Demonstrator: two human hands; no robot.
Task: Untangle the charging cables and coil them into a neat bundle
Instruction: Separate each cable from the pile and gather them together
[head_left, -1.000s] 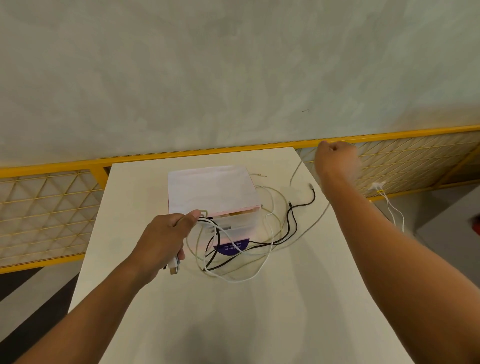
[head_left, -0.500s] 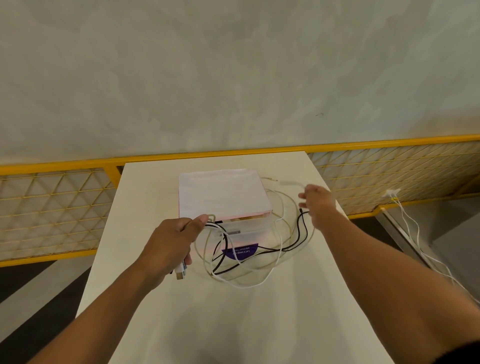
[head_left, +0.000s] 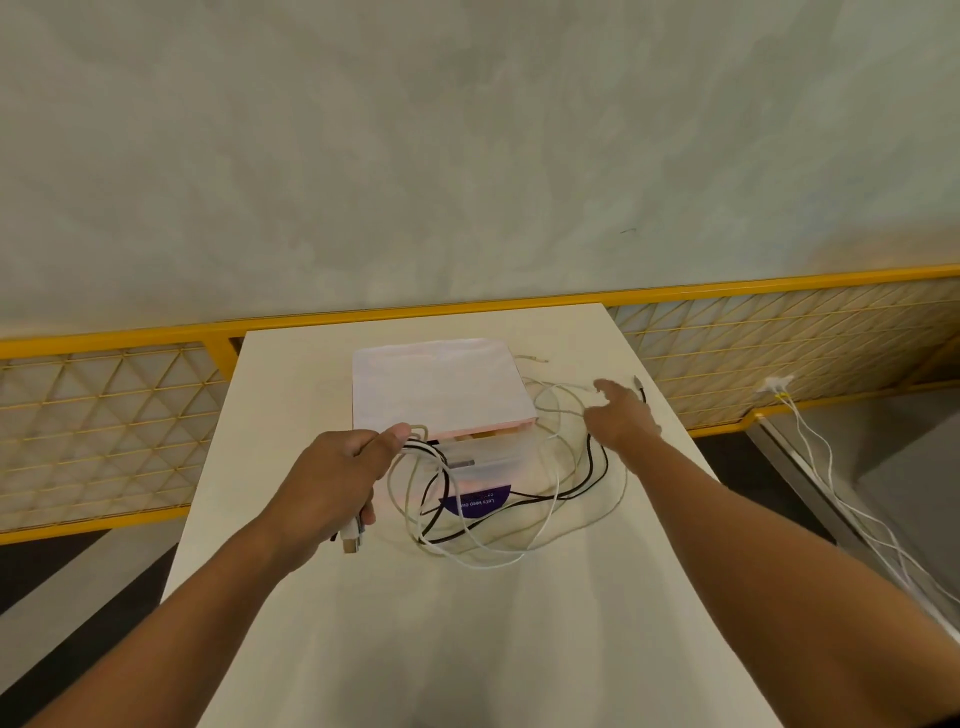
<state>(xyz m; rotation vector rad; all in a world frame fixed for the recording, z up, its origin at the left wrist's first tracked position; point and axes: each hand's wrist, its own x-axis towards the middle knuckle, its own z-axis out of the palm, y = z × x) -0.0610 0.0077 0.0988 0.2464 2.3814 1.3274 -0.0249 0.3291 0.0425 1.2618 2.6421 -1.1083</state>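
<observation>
A tangle of charging cables lies on the white table (head_left: 467, 623): a white cable (head_left: 488, 562) loops nearest me, and a black cable (head_left: 589, 470) curves to the right. My left hand (head_left: 337, 478) grips a bunch of cable ends, and a USB plug (head_left: 352, 539) sticks out below its fingers. My right hand (head_left: 621, 415) hovers over the right side of the tangle with fingers spread, holding nothing. A black cable tip (head_left: 638, 385) lies just beyond its fingers.
A white and pink box (head_left: 441, 387) with a purple label (head_left: 475, 505) sits under the cables. A yellow mesh railing (head_left: 779, 338) runs behind the table. Other white cables (head_left: 821, 457) hang from a plug at the right, off the table.
My right hand came back from the far right table edge to the tangle and opened its fingers. The left hand kept its grip on the cable ends.
</observation>
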